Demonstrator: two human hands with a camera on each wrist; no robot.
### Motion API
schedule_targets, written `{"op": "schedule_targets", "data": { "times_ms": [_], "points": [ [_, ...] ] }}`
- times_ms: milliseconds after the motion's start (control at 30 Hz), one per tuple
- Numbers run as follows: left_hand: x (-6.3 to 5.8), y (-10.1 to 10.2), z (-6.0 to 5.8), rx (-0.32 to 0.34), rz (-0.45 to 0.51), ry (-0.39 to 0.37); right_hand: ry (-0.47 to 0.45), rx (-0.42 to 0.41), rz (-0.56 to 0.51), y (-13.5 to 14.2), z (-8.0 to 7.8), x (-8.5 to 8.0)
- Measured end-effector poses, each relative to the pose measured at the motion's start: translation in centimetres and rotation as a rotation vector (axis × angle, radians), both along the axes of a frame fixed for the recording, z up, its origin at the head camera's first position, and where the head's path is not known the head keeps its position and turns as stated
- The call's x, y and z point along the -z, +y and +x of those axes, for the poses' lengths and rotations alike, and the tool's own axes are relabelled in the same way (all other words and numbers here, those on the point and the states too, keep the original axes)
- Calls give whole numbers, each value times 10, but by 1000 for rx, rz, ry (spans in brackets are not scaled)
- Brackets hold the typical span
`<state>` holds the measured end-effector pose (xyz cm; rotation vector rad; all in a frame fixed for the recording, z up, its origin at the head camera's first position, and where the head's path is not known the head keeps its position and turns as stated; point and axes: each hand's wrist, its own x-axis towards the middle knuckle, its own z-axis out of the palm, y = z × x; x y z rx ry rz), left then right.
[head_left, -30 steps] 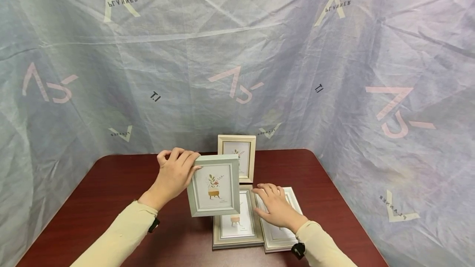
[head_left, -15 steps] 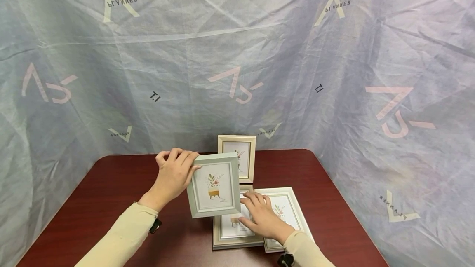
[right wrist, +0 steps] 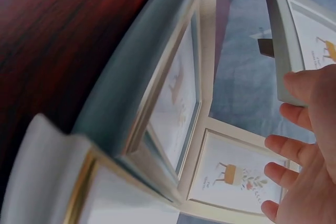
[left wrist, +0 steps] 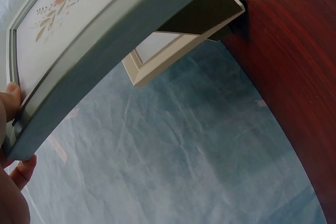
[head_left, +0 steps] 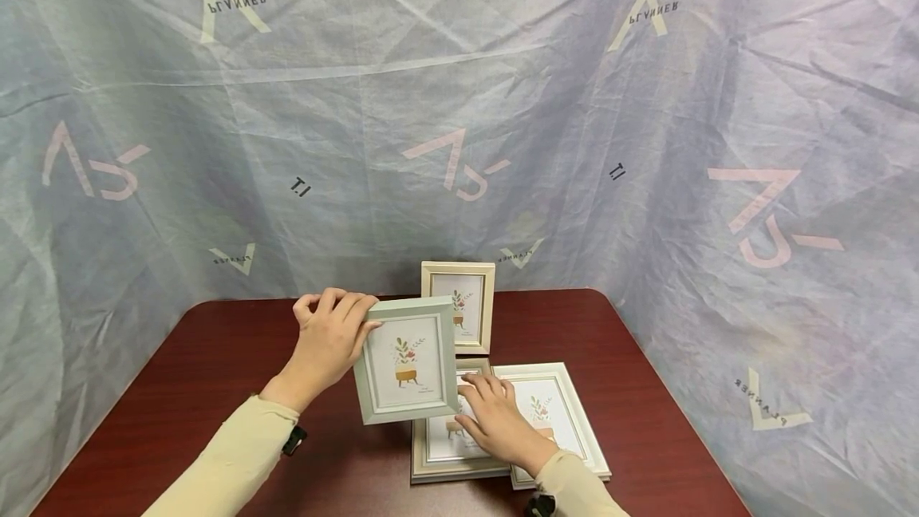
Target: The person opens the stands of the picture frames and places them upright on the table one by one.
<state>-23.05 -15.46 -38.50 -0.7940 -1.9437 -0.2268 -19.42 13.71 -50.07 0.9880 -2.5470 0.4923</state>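
My left hand grips the upper left corner of a pale green photo frame, thumb on its front and fingers behind. The frame is raised and tilted, its picture facing me, over the table's left-middle. My right hand is beside its lower right edge, above two flat frames. In the right wrist view the thumb tip overlaps the edge of the green frame, whose back support leg juts out; the other fingers are loosely bent. Beneath that hand lie a taupe photo frame and a white photo frame.
A cream photo frame stands upright at the back, partly covered by the green one. All sit on a dark red wooden table. A wrinkled grey printed cloth hangs behind and at both sides.
My right hand has moved left from over the white frame to the green frame's edge, uncovering the white frame's picture. My left hand and the green frame have shifted slightly left.
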Motion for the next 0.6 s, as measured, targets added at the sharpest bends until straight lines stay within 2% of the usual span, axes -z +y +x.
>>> {"op": "schedule_targets", "data": {
  "times_ms": [333,600],
  "points": [
    [3,-19,0,-8,34,-1,-56,18,7,-22,-9,-3],
    [8,-45,4,-56,53,-35,-65,56,61,-52,-16,0]
  ]
}}
